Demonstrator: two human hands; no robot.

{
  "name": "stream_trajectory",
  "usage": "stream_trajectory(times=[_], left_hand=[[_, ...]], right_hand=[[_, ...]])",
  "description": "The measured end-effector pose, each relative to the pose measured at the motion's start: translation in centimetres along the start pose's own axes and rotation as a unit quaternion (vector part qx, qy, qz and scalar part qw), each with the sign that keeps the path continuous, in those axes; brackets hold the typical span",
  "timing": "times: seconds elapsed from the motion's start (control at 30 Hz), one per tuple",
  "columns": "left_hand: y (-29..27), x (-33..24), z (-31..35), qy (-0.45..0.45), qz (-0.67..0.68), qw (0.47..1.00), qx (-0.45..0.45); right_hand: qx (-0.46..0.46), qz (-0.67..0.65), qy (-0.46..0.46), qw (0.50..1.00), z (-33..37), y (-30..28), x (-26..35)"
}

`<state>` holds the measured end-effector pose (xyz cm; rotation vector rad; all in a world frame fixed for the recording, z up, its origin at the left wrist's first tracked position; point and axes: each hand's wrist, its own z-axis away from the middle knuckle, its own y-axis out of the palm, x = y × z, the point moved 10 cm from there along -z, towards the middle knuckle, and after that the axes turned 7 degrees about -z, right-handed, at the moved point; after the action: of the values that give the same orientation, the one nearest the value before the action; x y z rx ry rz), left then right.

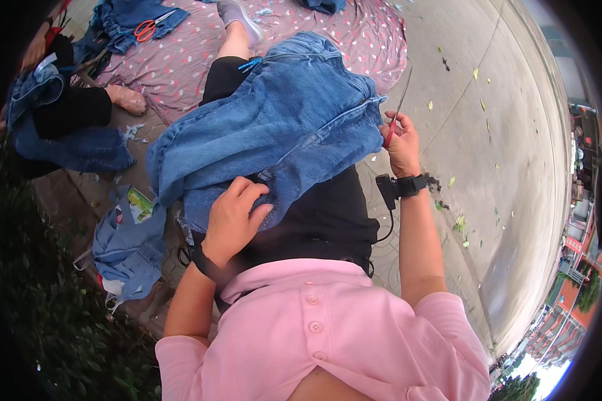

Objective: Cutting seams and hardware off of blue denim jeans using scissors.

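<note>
Pavement point(475, 140) stretches out as, from afar, I rest my left hand point(231, 217), thumb and fingers parted, on the near side of blue jeans point(261, 134) spread between both hands; at their right edge, my right hand point(404, 148) grips red-handled scissors point(388, 138).

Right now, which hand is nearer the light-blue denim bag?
Left. The left hand is on the jeans, right of the bag; the right hand holds scissors farther off, beside the jeans' right edge.
</note>
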<state>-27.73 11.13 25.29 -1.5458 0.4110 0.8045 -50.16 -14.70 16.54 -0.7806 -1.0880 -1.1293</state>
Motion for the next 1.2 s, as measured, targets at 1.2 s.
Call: stream_trajectory(times=[1.2], left_hand=[[0.9, 1.3, -1.1, -0.047, -0.015, 0.998, 0.032]], right_hand=[[0.017, 0.329, -0.274, 0.904, -3.1, 11.0, 10.5]])
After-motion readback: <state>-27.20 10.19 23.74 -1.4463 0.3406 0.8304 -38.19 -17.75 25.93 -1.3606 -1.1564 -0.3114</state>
